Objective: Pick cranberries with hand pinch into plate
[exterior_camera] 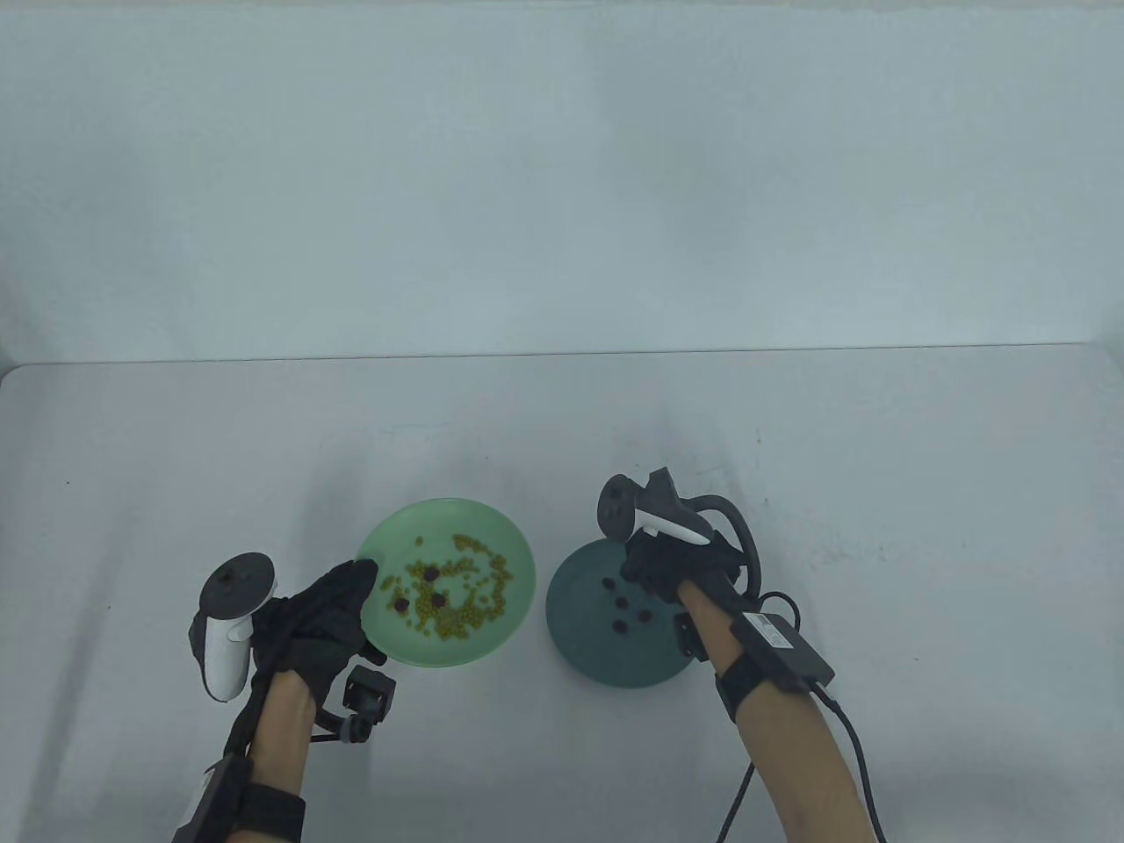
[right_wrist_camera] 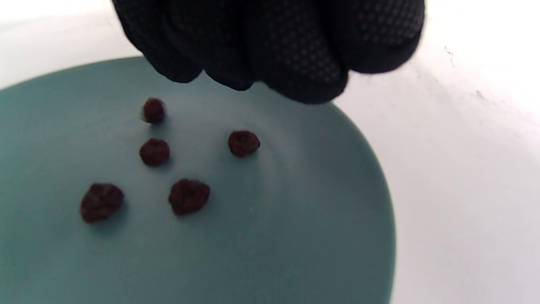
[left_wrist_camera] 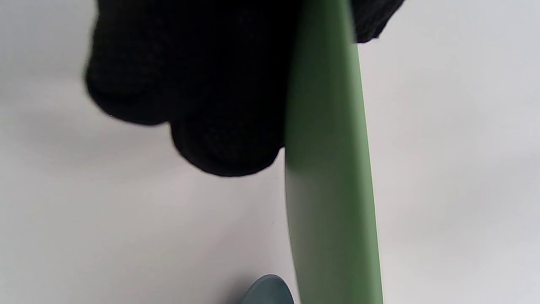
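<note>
A light green plate (exterior_camera: 397, 529) holds several green beans (exterior_camera: 470, 606) and three dark cranberries (exterior_camera: 431, 572). My left hand (exterior_camera: 362, 580) grips its left rim; in the left wrist view my fingers (left_wrist_camera: 223, 139) lie under the green plate (left_wrist_camera: 333, 190) and my thumb (left_wrist_camera: 373, 21) lies over its rim. A teal plate (exterior_camera: 597, 660) to the right holds several cranberries (exterior_camera: 621, 602). My right hand (exterior_camera: 645, 575) hovers over its far part. In the right wrist view my bunched fingertips (right_wrist_camera: 312, 84) hang above the teal plate (right_wrist_camera: 274, 236) and its cranberries (right_wrist_camera: 189, 196), with nothing seen between them.
Both plates stand close together on a pale grey table (exterior_camera: 878, 492), near its front. A black cable (exterior_camera: 856, 746) runs from my right wrist toward the bottom edge. The teal plate's edge also shows in the left wrist view (left_wrist_camera: 268, 292).
</note>
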`<state>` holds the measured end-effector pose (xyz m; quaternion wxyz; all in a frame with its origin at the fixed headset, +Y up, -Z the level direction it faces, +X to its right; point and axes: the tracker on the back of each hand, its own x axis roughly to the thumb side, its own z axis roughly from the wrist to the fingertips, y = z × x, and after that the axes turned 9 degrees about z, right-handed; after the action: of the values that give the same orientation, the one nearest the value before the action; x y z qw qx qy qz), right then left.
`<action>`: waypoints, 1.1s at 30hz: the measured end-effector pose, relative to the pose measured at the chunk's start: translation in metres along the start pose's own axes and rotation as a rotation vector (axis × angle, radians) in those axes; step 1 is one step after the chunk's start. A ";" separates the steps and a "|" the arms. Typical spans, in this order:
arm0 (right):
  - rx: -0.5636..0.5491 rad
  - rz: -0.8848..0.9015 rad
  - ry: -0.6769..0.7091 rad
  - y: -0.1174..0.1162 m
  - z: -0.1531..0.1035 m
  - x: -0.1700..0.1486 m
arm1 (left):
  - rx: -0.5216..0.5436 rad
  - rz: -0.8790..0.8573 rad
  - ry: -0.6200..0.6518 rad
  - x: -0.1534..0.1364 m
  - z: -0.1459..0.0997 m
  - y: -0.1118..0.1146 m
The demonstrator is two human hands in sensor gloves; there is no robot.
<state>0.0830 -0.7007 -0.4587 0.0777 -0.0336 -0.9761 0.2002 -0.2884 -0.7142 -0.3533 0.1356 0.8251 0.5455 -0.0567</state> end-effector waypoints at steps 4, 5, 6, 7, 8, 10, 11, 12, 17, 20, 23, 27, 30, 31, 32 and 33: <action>-0.025 -0.010 0.022 0.015 -0.009 0.005 | -0.001 0.001 0.000 0.000 0.000 0.000; -0.036 -0.019 0.032 0.020 -0.013 0.007 | -0.002 0.002 0.000 0.000 0.000 0.000; -0.047 -0.026 0.041 0.025 -0.017 0.010 | -0.002 0.003 0.000 0.000 0.000 0.001; -0.054 -0.030 0.049 0.028 -0.019 0.012 | -0.002 0.003 0.000 0.000 0.000 0.001; -0.070 -0.039 0.065 0.036 -0.025 0.016 | -0.002 0.003 0.000 0.000 0.001 0.001; -0.092 -0.051 0.091 0.047 -0.034 0.024 | -0.002 0.003 0.000 0.000 0.001 0.001; -0.109 -0.060 0.109 0.053 -0.040 0.029 | -0.002 0.005 -0.001 0.000 0.000 0.001; -0.123 -0.065 0.121 0.058 -0.044 0.033 | -0.003 0.006 -0.001 0.000 0.001 0.001; -0.188 -0.097 0.218 0.081 -0.067 0.064 | -0.005 0.008 0.001 0.001 0.001 0.002; -0.220 -0.114 0.281 0.089 -0.077 0.087 | -0.006 0.008 0.002 0.001 0.001 0.003; -0.235 -0.126 0.334 0.093 -0.083 0.107 | -0.006 0.007 0.002 0.001 0.001 0.003; -0.232 -0.134 0.390 0.091 -0.087 0.129 | -0.006 0.006 0.002 0.001 0.001 0.003; -0.219 -0.146 0.428 0.086 -0.087 0.144 | -0.007 0.007 0.002 0.001 0.001 0.003; -0.212 -0.148 0.442 0.083 -0.087 0.149 | -0.008 0.007 0.002 0.001 0.001 0.004; -0.205 -0.150 0.456 0.080 -0.086 0.154 | -0.008 0.008 0.001 0.001 0.001 0.004; -0.201 -0.151 0.463 0.078 -0.086 0.157 | -0.008 0.008 0.001 0.001 0.001 0.004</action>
<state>-0.0550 -0.5807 -0.3901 0.3098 -0.0131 -0.9471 0.0828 -0.2845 -0.7151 -0.3540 0.1389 0.8268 0.5425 -0.0532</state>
